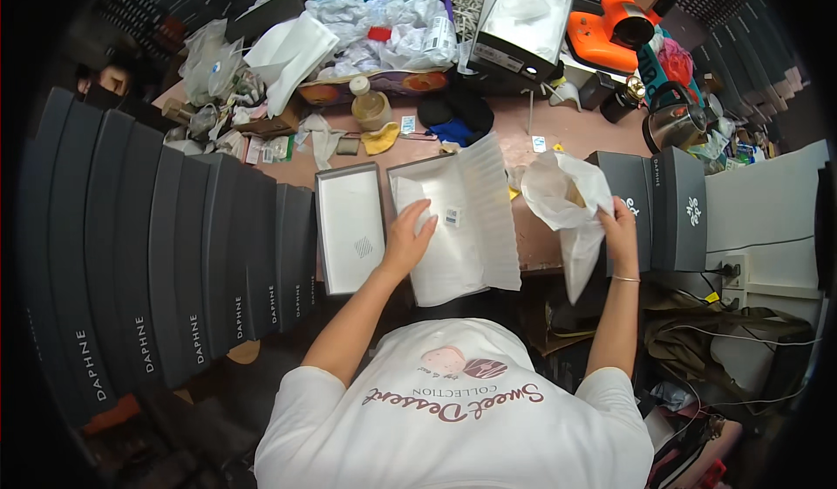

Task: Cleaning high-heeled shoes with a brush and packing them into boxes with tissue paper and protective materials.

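In front of me at the table's edge lies an open shoebox (405, 171) lined with thin white wrapping paper (488, 219). A small printed label (452, 218) shows inside it. My left hand (408, 238) rests on the liner at the box's left side, thumb apart from the fingers. To the right of the box, my right hand (621, 227) grips the edge of a loose white paper bag or folded sheet (567, 197). Something yellowish shows in its opening; I cannot tell what. Left of the box lies a grey-rimmed shoebox lid (351, 227), white inside up.
Dark shoeboxes (166, 254) stand in a row on the left, and more (680, 210) stand at the right. Behind are a glue bottle (370, 105), a yellow cloth (381, 139), a carton of crumpled paper (375, 27), an orange device (610, 36) and a metal kettle (676, 127).
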### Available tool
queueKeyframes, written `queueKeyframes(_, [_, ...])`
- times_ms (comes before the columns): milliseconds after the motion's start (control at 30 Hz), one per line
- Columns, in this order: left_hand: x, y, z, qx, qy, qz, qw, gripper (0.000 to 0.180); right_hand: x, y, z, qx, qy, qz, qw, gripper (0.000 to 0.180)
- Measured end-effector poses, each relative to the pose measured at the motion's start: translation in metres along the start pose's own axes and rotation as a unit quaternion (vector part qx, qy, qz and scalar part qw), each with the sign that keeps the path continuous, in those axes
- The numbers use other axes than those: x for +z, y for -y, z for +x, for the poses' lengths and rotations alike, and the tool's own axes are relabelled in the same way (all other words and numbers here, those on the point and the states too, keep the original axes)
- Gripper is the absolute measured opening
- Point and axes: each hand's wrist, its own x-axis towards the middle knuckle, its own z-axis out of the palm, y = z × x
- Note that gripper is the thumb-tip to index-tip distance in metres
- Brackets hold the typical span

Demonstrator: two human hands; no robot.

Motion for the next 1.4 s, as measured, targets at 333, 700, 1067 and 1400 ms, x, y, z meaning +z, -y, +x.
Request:
queueKeyframes(333, [-0.115, -0.121, 0.017, 0.021, 0.101, -0.390, 0.915, 0.082, 0.147, 0.163, -0.035, -0.204, 0.256, -0.164, 0.930, 0.016])
queueKeyframes(700, [0.047, 0.059, -0.009, -0.350, 0.079, -0.425, 0.831, 0.043, 0.258, 0.009, -0.034, -0.326, 0.181, -0.257, 0.892, 0.030])
queueKeyframes(1067, [-0.030, 0.103, -0.090, -0.178, 0.019, 0.204, 0.962, 0.028, 0.113, -0.061, -0.043, -0.128, 0.104, -0.305, 0.938, 0.055])
queueKeyframes(1400, [-0.118, -0.053, -0.124, -0.085, -0.081, -0.228, 0.967, 0.026, 0.262, -0.035, -0.064, -0.226, 0.283, -0.202, 0.910, 0.068])
